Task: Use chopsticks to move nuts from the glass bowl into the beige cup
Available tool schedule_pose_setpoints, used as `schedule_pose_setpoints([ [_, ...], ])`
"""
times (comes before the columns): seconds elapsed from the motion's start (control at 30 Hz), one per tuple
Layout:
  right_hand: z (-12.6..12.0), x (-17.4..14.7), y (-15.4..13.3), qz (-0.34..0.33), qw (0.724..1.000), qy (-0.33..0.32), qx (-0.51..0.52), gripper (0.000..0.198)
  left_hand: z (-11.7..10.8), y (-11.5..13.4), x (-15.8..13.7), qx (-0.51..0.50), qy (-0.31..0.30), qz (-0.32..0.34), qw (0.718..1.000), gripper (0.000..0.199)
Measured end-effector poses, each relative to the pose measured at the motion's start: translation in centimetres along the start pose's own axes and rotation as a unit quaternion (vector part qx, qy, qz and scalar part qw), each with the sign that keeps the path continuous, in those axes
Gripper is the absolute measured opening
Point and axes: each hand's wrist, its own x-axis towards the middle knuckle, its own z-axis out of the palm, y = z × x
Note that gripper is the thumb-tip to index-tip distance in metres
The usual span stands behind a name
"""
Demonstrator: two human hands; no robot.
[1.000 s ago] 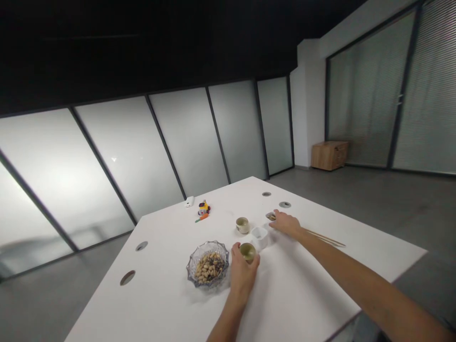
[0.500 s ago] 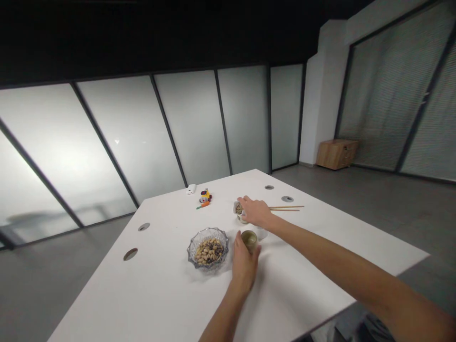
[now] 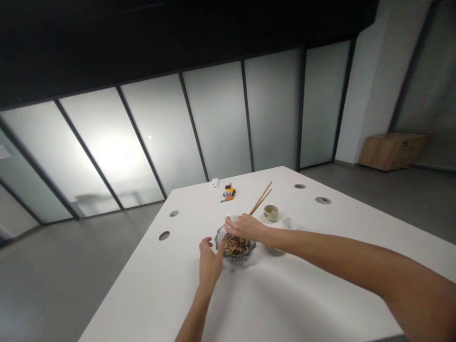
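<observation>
- While both hands are at the scalloped glass bowl (image 3: 242, 259), it lies just right of the left hand (image 3: 210, 261) and below the right hand (image 3: 245, 227); being round, it has no long axis, and neither hand is clearly nearer.
- Left hand: beside the bowl's left wall, fingers loosely curved and thumb spread wide, nothing in its grasp; whether the thumb touches the rim cannot be told.
- Right hand: over the bowl's far rim, fingers closed on a small white dish (image 3: 233, 217), mostly hidden; its tilt cannot be told.
- Inside the bowl sit pistachio-like nuts (image 3: 235, 245).
- Beyond the bowl, wooden chopsticks (image 3: 261, 197) slant away to the right, their near ends hidden by the right hand; whether it holds them is unclear.
- Right of the bowl stand an olive ceramic cup (image 3: 270, 213) with dark marks, a white square-sided cup (image 3: 290, 222) partly behind the right forearm (image 3: 320, 242), and a second ceramic cup (image 3: 276, 252) nearly covered by it.
- Well beyond the bowl lie a toy carrot (image 3: 227, 199), a yellow toy vehicle (image 3: 229, 191) and a small white device (image 3: 214, 183).
- Under the bowl spreads a white tabletop (image 3: 292, 294) with round cable holes (image 3: 164, 235).
- Far behind the bowl runs a frosted glass partition (image 3: 217, 114); far right, a wooden drawer cabinet (image 3: 392, 151) stands on grey floor (image 3: 317, 178).
</observation>
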Motion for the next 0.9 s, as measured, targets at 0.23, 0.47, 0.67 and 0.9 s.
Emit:
schedule_pose_setpoints([
  [0.23, -0.4, -1.8, 0.7, 0.031, 0.999, -0.004, -0.019, 0.052, 2.5, -1.8, 0.3, -0.097, -0.184, -0.192, 0.959, 0.064],
  [0.47, -3.5, -5.7, 3.8, 0.311, 0.946, -0.008, 0.087, 0.07, 2.6, -2.1, 1.1, -0.173, -0.142, -0.209, 0.952, 0.061],
  [0.67, -3.6, -11.7, 8.2, 0.518, 0.836, 0.091, 0.16, 0.068, 0.7, -1.5, 2.3, -0.279, -0.033, -0.276, 0.919, 0.053],
  [0.9, -1.6, -15.2, 9.3, 0.556, 0.805, 0.105, 0.178, 0.069, -0.8, -0.4, 2.6, -0.306, 0.011, -0.251, 0.918, 0.05],
])
